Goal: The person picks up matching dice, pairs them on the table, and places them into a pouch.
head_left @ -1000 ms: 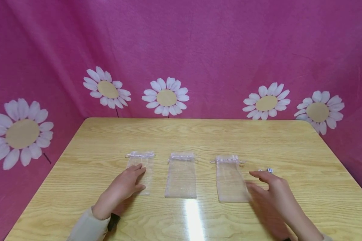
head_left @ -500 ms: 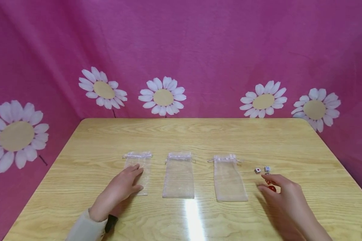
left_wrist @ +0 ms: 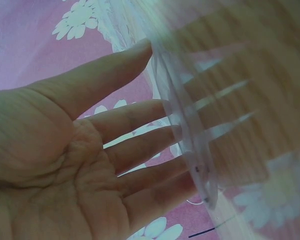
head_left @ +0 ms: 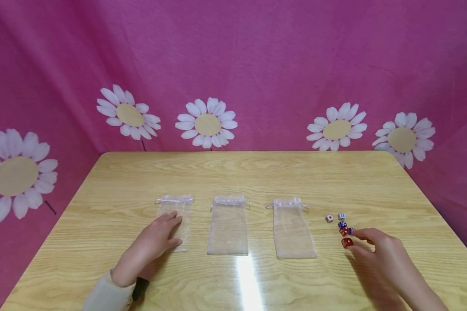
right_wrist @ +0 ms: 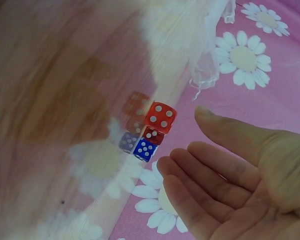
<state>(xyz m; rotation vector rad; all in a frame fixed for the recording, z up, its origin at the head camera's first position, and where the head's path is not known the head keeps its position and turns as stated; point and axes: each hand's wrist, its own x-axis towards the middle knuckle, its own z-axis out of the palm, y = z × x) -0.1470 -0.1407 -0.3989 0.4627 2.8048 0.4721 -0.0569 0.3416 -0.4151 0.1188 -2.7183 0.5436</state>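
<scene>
My left hand [head_left: 151, 242] lies with straight, relaxed fingers on the lower left part of the left sheer drawstring pouch [head_left: 184, 224]. In the left wrist view the fingertips reach the pouch's edge [left_wrist: 182, 125]. To the right, my right hand [head_left: 389, 255] hovers beside a small group of dice, holding nothing. Nearest to its fingertips are a red die [head_left: 347, 242], a second red die [head_left: 344, 232] and a blue die [head_left: 352, 231]. Another blue die [head_left: 342, 224] sits just behind. The right wrist view shows thumb and fingers apart from the red die [right_wrist: 161, 118].
A middle pouch [head_left: 228, 229] and a right pouch [head_left: 293, 231] lie flat in a row on the wooden table [head_left: 233, 172]. Two white dice [head_left: 329, 218] stand behind the coloured ones. A pink flowered cloth [head_left: 257, 65] hangs around the table.
My right hand has moved right, away from the right pouch, and the dice it covered now show. My left hand stays on the left pouch. The view has shifted slightly.
</scene>
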